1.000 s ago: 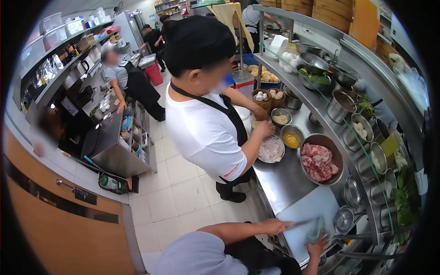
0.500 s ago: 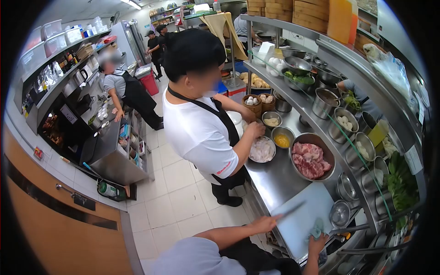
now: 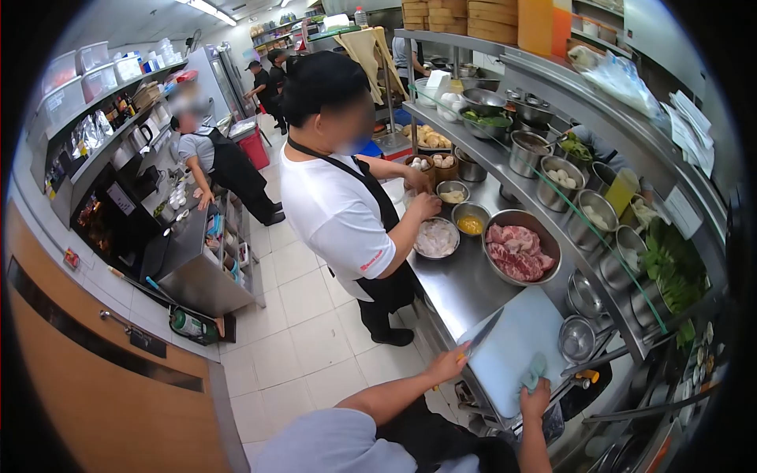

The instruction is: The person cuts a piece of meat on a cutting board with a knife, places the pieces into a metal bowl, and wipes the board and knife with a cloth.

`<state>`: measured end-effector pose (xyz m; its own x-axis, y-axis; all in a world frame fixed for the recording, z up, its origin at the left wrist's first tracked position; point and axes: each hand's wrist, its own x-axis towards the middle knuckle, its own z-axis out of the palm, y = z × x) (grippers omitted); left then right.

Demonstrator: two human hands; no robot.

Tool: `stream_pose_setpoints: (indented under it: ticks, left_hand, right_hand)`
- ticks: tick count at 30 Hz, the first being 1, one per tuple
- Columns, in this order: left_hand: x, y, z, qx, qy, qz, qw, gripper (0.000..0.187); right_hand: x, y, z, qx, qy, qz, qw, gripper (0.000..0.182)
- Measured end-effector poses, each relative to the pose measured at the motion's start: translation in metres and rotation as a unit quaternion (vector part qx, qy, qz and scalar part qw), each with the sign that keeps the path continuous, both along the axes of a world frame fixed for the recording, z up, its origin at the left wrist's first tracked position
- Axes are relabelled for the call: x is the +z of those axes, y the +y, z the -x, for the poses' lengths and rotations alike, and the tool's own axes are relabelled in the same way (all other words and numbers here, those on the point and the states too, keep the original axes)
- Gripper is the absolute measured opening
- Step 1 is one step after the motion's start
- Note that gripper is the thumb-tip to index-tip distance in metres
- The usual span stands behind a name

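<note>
My left hand (image 3: pixel 447 366) is closed on the handle of a knife (image 3: pixel 484 333), whose blade lies over the left edge of a pale cutting board (image 3: pixel 505 355). At the board's right side, my right hand (image 3: pixel 535 400) is closed on a bluish-green cloth (image 3: pixel 534 372), which touches the board. Beyond the board stands a large metal bowl of raw red meat (image 3: pixel 518 251). An empty metal bowl (image 3: pixel 577 339) sits right of the board, near the cloth.
A co-worker in a white shirt (image 3: pixel 339 197) stands at the counter ahead, hands over bowls. Bowls of yellow liquid (image 3: pixel 471 224) and pale food (image 3: pixel 436 237) stand there. A metal shelf (image 3: pixel 505 158) with pots overhangs the right side.
The knife has turned and moved toward the board's upper left edge. The cloth and my right hand have shifted slightly left and up. The camera view has shifted a little.
</note>
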<state>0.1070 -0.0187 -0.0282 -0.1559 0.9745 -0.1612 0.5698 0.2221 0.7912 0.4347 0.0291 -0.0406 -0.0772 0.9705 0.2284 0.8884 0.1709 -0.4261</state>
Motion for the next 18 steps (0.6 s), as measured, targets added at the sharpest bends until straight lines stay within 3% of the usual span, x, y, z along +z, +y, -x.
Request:
stream_pose_setpoints:
  ticks: [4,6,7,8,9,10,11,12,14,15,17,18]
  left_hand:
    - [-0.002,-0.021,-0.027,-0.028,0.052,0.054,0.997,0.057]
    - [-0.017,-0.026,-0.042,-0.13,0.015,0.004,0.991,0.056]
    - [-0.029,-0.025,-0.04,-0.165,0.056,0.002,0.985,0.056]
    - [-0.006,-0.03,-0.03,-0.174,0.042,0.04,0.983,0.055]
    - [-0.01,-0.031,-0.018,-0.169,0.1,0.004,0.98,0.055]
    - [-0.043,-0.035,-0.004,-0.086,0.116,-0.065,0.987,0.055]
    - [-0.03,-0.033,0.011,-0.039,0.095,-0.021,0.994,0.057]
    - [-0.036,-0.038,0.023,0.005,0.05,-0.104,0.993,0.06]
    - [-0.028,-0.046,0.018,-0.003,0.063,-0.09,0.994,0.059]
    - [-0.017,-0.048,0.0,-0.023,0.059,-0.079,0.995,0.059]
    - [0.005,-0.052,-0.034,-0.052,0.11,0.058,0.991,0.059]
    - [0.009,-0.05,-0.051,-0.056,0.11,0.059,0.991,0.059]
  right_hand:
    - [-0.007,0.001,-0.006,0.01,0.037,0.002,0.999,0.039]
    - [-0.014,0.008,-0.014,-0.051,0.198,0.086,0.975,0.04]
    - [-0.019,0.007,-0.021,-0.068,0.286,0.084,0.952,0.04]
    - [0.003,-0.001,-0.02,-0.099,0.373,0.127,0.914,0.04]
    - [-0.01,-0.001,-0.03,-0.144,0.332,0.086,0.928,0.038]
    - [-0.019,-0.006,-0.041,-0.152,0.381,0.079,0.908,0.038]
    - [-0.022,-0.011,-0.05,-0.16,0.417,0.078,0.891,0.036]
    - [-0.045,-0.012,-0.063,-0.181,0.482,0.08,0.853,0.036]
    - [-0.012,-0.031,-0.06,-0.23,0.445,0.069,0.863,0.033]
    - [-0.018,-0.033,-0.062,-0.218,0.494,0.07,0.839,0.034]
    - [-0.027,-0.037,-0.055,-0.248,0.507,0.074,0.822,0.034]
    - [-0.029,-0.033,-0.053,-0.262,0.522,0.075,0.808,0.034]
